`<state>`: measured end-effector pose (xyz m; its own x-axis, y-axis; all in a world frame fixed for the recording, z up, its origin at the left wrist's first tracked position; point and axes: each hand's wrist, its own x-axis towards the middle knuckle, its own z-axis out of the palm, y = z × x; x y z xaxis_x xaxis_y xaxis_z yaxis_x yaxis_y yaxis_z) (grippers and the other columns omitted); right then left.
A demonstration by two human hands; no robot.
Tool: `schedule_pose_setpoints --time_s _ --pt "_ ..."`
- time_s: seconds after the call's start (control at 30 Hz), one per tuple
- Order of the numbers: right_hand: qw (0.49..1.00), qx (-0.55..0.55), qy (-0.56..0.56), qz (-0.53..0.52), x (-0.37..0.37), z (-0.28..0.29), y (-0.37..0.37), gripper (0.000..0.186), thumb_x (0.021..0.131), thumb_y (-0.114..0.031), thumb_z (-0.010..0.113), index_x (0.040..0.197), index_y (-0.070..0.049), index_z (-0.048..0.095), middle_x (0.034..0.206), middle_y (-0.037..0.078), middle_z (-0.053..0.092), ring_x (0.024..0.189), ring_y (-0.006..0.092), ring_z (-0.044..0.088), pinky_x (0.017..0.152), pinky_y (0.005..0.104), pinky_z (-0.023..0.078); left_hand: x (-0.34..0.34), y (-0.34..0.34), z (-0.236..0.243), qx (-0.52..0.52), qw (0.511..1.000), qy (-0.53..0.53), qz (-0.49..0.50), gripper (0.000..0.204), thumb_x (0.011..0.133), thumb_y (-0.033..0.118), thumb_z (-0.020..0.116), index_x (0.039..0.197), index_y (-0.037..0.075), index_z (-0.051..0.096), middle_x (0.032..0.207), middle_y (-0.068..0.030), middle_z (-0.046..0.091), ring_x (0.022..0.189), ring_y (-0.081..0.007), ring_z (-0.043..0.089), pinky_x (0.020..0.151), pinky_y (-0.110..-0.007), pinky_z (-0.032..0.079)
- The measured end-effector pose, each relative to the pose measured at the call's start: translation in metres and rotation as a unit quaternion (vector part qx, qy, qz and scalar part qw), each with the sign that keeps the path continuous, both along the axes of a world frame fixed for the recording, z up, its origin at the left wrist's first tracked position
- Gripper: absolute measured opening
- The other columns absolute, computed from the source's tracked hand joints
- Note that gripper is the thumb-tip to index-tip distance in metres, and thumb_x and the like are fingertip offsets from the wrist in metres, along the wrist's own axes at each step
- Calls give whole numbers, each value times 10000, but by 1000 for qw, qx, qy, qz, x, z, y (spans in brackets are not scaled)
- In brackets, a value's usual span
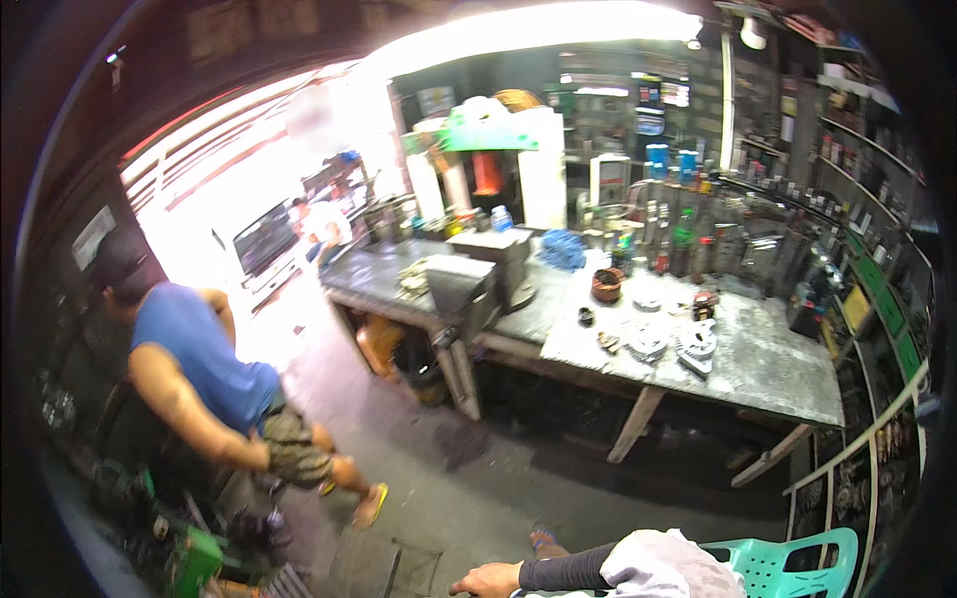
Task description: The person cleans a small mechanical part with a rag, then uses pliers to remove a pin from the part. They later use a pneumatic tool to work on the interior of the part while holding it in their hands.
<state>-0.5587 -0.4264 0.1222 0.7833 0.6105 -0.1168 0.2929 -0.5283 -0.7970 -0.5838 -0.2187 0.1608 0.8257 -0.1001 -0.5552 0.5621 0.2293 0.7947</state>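
Right hand (488,579) extends leftward, partly cut off by the view's lower edge; grip cannot be determined. Thin metal frame (419,548): near, to its left. Turquoise chair (770,578): to its right

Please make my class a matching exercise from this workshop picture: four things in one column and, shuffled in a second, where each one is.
Things
1. Turquoise plastic chair
2. Crumpled blue bundle
3. Flat yellow slipper
4. Camera wearer's bare right hand

Places
A. Worn by a co-worker in a blue sleeveless top
B. At the end of a long dark sleeve
C. On top of the long grey workbench
D. In the picture's lower right

Pairs: 1-D, 2-C, 3-A, 4-B
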Motion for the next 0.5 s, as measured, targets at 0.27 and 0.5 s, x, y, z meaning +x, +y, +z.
schedule_pose_setpoints --time_s 0.27,0.5 --pt "944 -49 -76 -316 43 58 -238 408 988 -288 631 1318 -48 635 1034 241 744 1003 445 711 851 537 572 147 -180 31 -34 981 -43 -188 221 1055 202 618 874 77 636 791 -64 638 682 -185 641 601 -319 548" --pt "825 2 -66 -561 -5 65 -314 403 1016 -326 640 1326 -69 646 1099 192 758 1041 391 719 884 491 568 231 -305 7 -43 943 19 -330 190 1034 221 636 1053 36 677 811 -64 648 678 -196 654 590 -336 549"
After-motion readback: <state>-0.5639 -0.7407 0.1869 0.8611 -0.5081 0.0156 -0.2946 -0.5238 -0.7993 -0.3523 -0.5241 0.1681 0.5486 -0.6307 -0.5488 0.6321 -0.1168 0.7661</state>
